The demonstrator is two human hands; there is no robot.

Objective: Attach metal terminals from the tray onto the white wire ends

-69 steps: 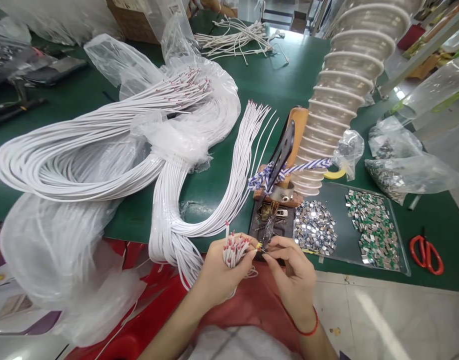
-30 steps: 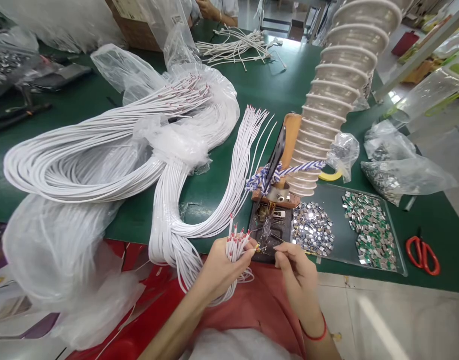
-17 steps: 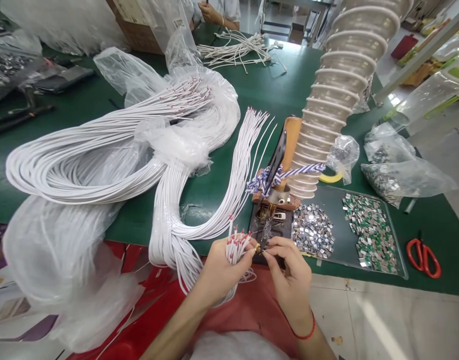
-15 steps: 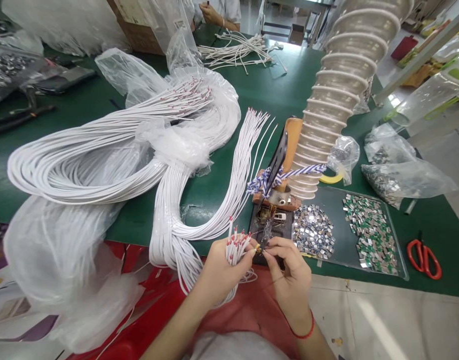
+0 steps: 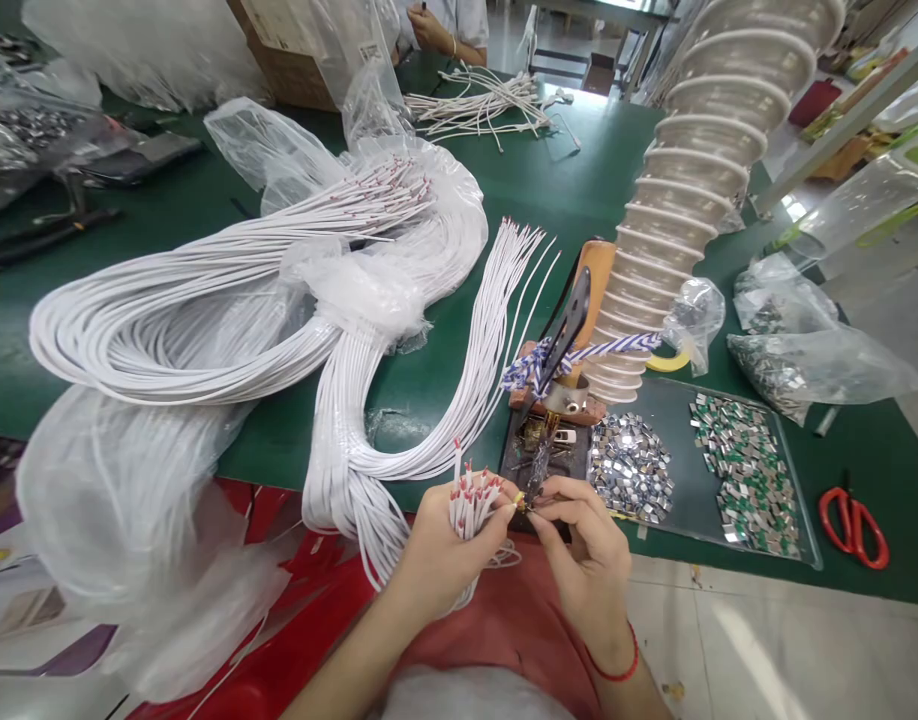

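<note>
A bunch of white cables with red ends point(image 5: 470, 505) is wrapped in my left hand point(image 5: 444, 540). My left thumb and index finger also pinch near a small yellowish piece point(image 5: 519, 500). Fingertips of my right hand point(image 5: 590, 550) are pressed together close by, around something small and dark that I cannot make out. Just beyond my fingers stands a soldering iron with an orange handle point(image 5: 598, 285), mounted tip-down over a dark tray point(image 5: 515, 450). A blue-and-white cord point(image 5: 530, 368) is tied around it. More white cables point(image 5: 481, 340) curve across the green table to the left.
A clear tray point(image 5: 688, 490) at right holds silver connectors point(image 5: 630, 465) and green-and-silver ones point(image 5: 751, 475). Red-handled scissors point(image 5: 853, 530) lie beyond it. A ribbed hose point(image 5: 676, 190) hangs over the table point(image 5: 579, 180). Plastic bags point(image 5: 811, 350) of parts sit right. Another person's hand point(image 5: 433, 30) shows at the back.
The view has shifted slightly, so the table things sit a little further right. Both hands stay at the same spot by the iron, with little finger movement.
</note>
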